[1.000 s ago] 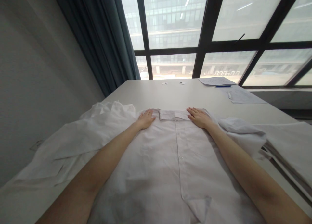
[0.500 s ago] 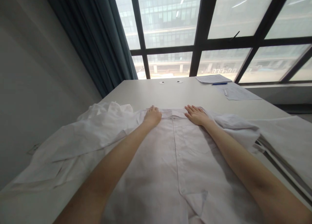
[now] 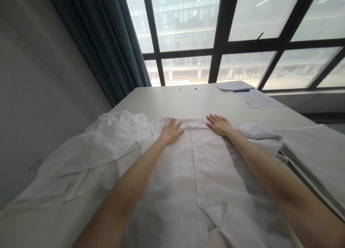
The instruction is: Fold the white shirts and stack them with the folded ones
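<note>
A white buttoned shirt lies spread out, front up, with its collar end away from me and its lower front partly folded and wrinkled. My left hand rests with fingers spread on the cloth left of the collar. On the right side of the collar, my right hand lies flat, fingers stretched out. Neither hand grips anything. The button strip runs down between my two arms.
More white cloth is heaped at the left, and another white piece lies at the right. On the white table are papers, a blue pen and two small white pieces. Beyond stand a window and a dark curtain.
My left hand has opened, its fingers now spread, and has shifted slightly nearer to me. My right hand has moved slightly right and stays flat. The cloth under the left arm has shifted a little.
</note>
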Demonstrator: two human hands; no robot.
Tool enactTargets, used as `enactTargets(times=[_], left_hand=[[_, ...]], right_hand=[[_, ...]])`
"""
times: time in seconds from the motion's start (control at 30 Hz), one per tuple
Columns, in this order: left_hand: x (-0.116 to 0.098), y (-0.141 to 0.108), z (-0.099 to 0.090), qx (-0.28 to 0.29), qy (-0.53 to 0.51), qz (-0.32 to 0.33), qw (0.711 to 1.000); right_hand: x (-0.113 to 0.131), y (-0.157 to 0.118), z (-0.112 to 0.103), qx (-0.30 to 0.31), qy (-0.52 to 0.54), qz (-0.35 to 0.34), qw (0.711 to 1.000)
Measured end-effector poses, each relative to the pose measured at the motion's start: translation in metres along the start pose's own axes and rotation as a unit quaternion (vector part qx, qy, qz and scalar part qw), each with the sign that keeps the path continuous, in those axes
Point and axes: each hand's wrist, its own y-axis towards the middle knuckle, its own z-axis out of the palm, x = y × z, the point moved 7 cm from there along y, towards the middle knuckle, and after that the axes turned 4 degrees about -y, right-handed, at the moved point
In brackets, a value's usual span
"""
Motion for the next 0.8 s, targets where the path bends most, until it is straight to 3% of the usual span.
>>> enactTargets(times=[0.2, 0.33, 0.4, 0.47, 0.57, 0.63, 0.7, 0.8], left_hand=[[0.014, -0.009, -0.007, -0.016, 0.02, -0.04, 0.999], [0.003, -0.024, -0.02, -0.043, 0.039, -0.058, 0.997], [-0.018, -0.041, -0.022, -0.063, 0.049, -0.038, 0.996], [-0.047, -0.064, -0.016, -0.072, 0.053, 0.009, 0.996], [-0.089, -0.105, 0.002, -0.063, 0.042, 0.112, 0.991], [-0.103, -0.126, 0.012, -0.051, 0.026, 0.16, 0.986], [-0.101, -0.136, 0.016, -0.042, 0.021, 0.158, 0.986], [-0.083, -0.14, 0.013, -0.025, 0.034, 0.122, 0.992]], right_hand=[[-0.042, -0.039, -0.01, -0.022, -0.023, 0.064, 0.997], [-0.057, -0.081, -0.033, -0.085, -0.05, 0.1, 0.99], [-0.042, -0.103, -0.041, -0.114, -0.054, 0.089, 0.988], [-0.012, -0.126, -0.04, -0.126, -0.05, 0.056, 0.989], [0.047, -0.162, -0.024, -0.101, -0.033, -0.048, 0.993], [0.072, -0.185, -0.01, -0.062, 0.003, -0.098, 0.993], [0.07, -0.201, -0.001, -0.042, 0.017, -0.084, 0.995], [0.032, -0.215, 0.004, -0.042, 0.008, -0.025, 0.999]])
